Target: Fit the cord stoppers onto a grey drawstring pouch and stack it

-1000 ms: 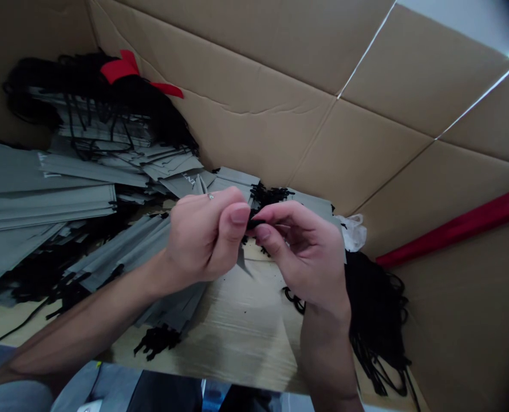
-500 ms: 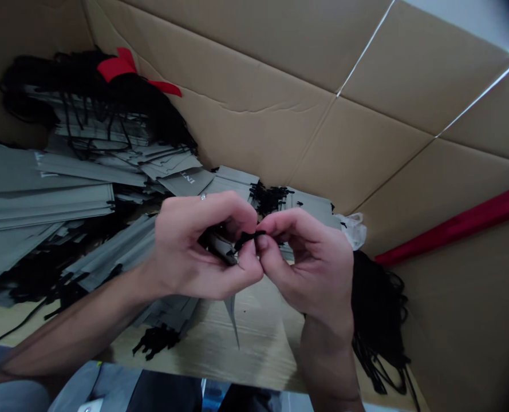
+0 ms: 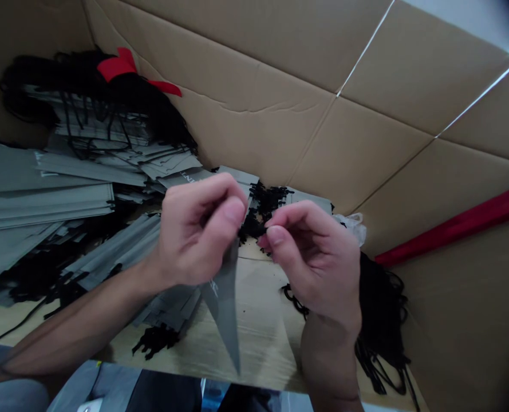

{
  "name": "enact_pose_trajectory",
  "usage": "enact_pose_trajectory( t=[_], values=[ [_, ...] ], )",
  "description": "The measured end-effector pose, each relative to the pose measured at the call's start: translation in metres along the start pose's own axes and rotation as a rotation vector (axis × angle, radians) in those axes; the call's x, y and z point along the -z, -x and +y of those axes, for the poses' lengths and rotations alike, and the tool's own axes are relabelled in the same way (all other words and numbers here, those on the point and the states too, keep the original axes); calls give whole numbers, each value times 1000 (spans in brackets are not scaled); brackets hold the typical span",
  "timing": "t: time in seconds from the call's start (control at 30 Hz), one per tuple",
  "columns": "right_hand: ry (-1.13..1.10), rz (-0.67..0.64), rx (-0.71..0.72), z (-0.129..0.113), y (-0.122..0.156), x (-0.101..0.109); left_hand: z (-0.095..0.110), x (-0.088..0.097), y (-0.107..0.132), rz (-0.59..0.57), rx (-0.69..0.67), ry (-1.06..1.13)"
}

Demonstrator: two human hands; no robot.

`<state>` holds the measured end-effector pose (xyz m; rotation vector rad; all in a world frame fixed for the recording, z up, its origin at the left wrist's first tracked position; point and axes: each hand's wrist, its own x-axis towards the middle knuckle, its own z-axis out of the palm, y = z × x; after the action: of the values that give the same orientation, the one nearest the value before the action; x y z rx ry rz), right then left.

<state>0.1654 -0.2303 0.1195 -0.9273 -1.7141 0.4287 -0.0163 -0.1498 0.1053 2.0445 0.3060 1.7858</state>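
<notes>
The left hand (image 3: 196, 232) pinches a flat grey paper bag (image 3: 225, 297) hanging over the bench (image 3: 263, 343), the right hand (image 3: 312, 257) pinches its black string (image 3: 251, 230), and a hard pull could tear the bag.

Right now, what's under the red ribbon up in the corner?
The red ribbon lies on a tangled bunch of black cords, which rests on a stack of grey paper bags. Whatever is deeper under the cords is covered.
</notes>
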Motion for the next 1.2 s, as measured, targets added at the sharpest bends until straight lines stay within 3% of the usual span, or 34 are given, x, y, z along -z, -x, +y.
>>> enact_pose_trajectory(
  t=[0.07,0.27,0.47,0.7,0.97,1.2],
  values=[
    [45,-37,6,1,0,3,-3,-1,-1,62,12,-29],
    [384,-228,220,5,-4,-2,-7,-2,-2,-29,-81,-164],
    [394,-163,352,9,-5,-12,-10,-4,2,27,36,-29],
    [392,-92,404,11,-7,-19,-23,-2,3,109,-155,-136],
    [449,-17,397,11,-5,-28,-25,0,-1,119,-221,-251],
    [438,73,413,11,-2,-40,-26,0,4,155,-178,-373]
  ],
)
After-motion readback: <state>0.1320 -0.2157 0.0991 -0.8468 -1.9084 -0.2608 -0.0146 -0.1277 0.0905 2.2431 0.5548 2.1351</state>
